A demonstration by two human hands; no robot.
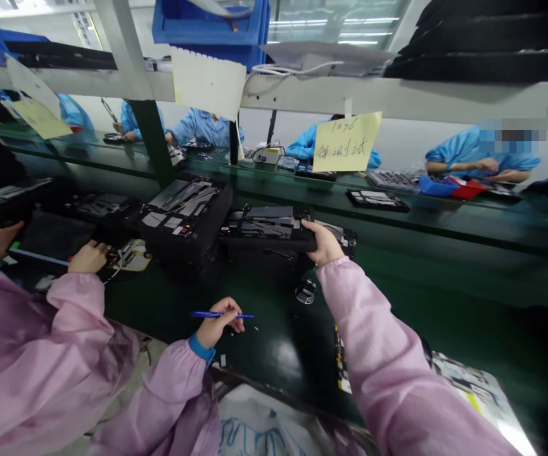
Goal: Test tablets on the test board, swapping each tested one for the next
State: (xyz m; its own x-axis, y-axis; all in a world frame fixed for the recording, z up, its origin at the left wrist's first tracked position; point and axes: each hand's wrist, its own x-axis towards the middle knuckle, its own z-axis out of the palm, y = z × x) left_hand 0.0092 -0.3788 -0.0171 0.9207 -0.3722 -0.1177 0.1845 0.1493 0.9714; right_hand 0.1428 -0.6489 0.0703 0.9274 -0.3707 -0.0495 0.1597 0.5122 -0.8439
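Observation:
My left hand (pixel 222 318) is closed round a slim blue pen (pixel 202 314) just above the green table (pixel 264 361). Farther forward, my right hand (pixel 324 244) grips the near right corner of a black tray (pixel 274 242), thumb on top and the other fingers hidden. Flat grey and dark strip-like parts (pixel 268 218) lie in that tray. Below the right hand, a small shiny round piece (pixel 306 291) rests on the table. To the left of the tray stands a taller stack of black trays (pixel 183 244), its top one filled with similar parts.
At the left, a co-worker in a pink sleeve (pixel 78 310) handles a dark flat panel (pixel 55 235). A shelf beam (pixel 302 88) with paper notes crosses above. Beyond it, several people in blue work at another bench. A pale board (pixel 477 386) lies at the right.

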